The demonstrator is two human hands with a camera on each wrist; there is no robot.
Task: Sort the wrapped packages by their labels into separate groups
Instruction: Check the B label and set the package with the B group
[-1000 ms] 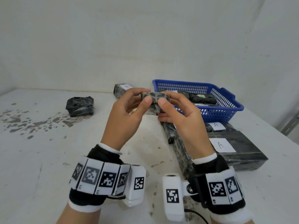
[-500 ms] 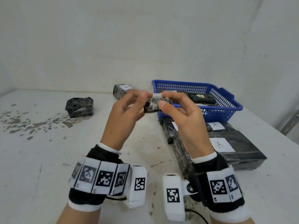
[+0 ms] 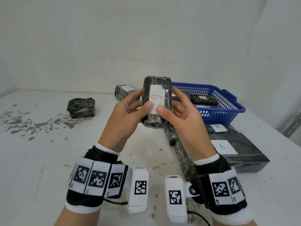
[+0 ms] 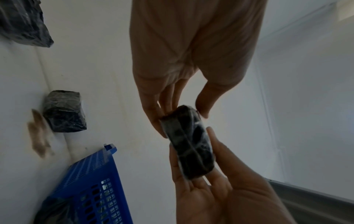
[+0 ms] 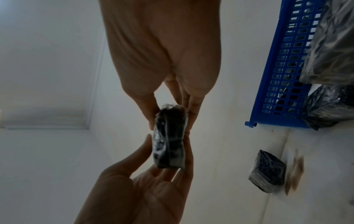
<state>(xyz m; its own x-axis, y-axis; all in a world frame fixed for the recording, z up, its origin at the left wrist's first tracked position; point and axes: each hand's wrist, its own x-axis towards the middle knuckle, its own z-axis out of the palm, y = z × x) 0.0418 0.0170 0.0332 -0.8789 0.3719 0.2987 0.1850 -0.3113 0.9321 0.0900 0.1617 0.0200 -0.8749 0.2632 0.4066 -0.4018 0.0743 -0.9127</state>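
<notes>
Both hands hold one small black wrapped package [image 3: 166, 88] upright above the table, its white label [image 3: 156, 97] facing me with a handwritten mark lying sideways. My left hand [image 3: 143, 100] grips its left side, thumb on the label's lower edge. My right hand [image 3: 169, 101] grips the right side the same way. The left wrist view has the package [image 4: 189, 144] between my left fingers [image 4: 153, 115] above and the right hand [image 4: 220, 181] below. In the right wrist view the package [image 5: 168, 141] sits pinched under my right fingers [image 5: 191, 109].
A package labelled B [image 3: 124, 92] lies at the back. A black package [image 3: 81, 107] with no label showing sits at the left. A blue basket [image 3: 228, 101] holds several packages. Two packages labelled A [image 3: 234, 150] [image 3: 218, 128] lie at the right, beside a long dark one [image 3: 179, 152].
The package was edge-on between my fingertips; both hands have turned it upright and lifted it a little, so its label now faces me.
</notes>
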